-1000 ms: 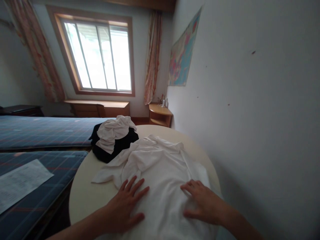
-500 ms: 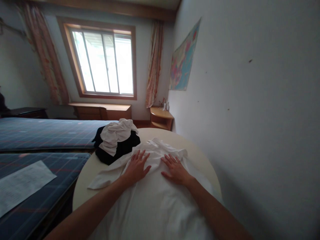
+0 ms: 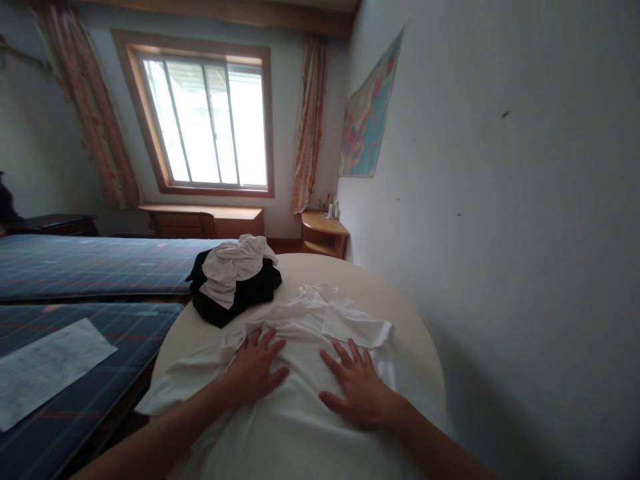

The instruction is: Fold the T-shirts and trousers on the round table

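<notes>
A white collared shirt (image 3: pixel 295 413) lies spread over the round cream table (image 3: pixel 400 303), its collar end toward the window and a sleeve stretching off to the left. My left hand (image 3: pixel 257 367) rests flat on the upper left of the shirt, fingers spread. On the upper right, my right hand (image 3: pixel 357 383) also presses flat with its fingers apart. Neither hand grips the cloth. The lower end of the shirt runs out of view at the bottom, partly behind my forearms.
A heap of black clothing (image 3: pixel 255 293) with a crumpled white garment (image 3: pixel 233 263) on top sits at the table's far left. Beds with blue plaid mattresses (image 3: pixel 125 263) stand left, one carrying a printed sheet (image 3: pixel 55 367). A wall (image 3: pixel 525 267) borders the right side.
Both hands have slid back toward me and slightly outward over the shirt. The shirt has shifted toward me too, its left sleeve now lying lower and farther left.
</notes>
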A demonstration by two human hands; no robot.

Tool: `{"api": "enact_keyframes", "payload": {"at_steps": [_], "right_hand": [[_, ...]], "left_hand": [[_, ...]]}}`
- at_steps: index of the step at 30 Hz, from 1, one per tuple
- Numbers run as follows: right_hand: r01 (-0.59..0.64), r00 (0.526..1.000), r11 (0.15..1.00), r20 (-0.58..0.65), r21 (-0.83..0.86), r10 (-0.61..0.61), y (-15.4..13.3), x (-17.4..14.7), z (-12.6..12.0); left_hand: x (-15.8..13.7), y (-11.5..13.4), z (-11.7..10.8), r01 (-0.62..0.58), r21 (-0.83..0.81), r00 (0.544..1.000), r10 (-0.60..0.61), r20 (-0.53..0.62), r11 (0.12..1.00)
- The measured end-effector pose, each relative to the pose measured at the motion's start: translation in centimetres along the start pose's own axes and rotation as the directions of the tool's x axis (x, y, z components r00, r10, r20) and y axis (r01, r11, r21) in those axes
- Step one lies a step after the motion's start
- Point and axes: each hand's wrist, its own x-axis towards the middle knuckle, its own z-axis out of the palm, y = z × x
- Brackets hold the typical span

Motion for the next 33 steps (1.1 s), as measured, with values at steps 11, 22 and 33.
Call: {"api": "enact_keyframes", "payload": {"at_steps": [11,22,33], "right_hand": [[-0.193,0.908,0.975,-0.399,-0.115,0.133,2.2,6.0,-3.3],[-0.391,0.867,0.902,-0.402,-0.183,0.294,6.2,9.8,-3.1],[-0.616,0.722,0.781,-0.468,-0.099,0.510,10.8,9.1,-4.9]], "left_hand": [[7.5,-4.4,-4.4,0.364,0.050,0.930,-0.366,0.034,0.930],[11.8,-6.2,-7.6,0.358,0.009,0.932,-0.357,-0.055,0.934],[12.9,1.0,-2.4,0.278,-0.032,0.945,-0.279,-0.171,0.960]]}}
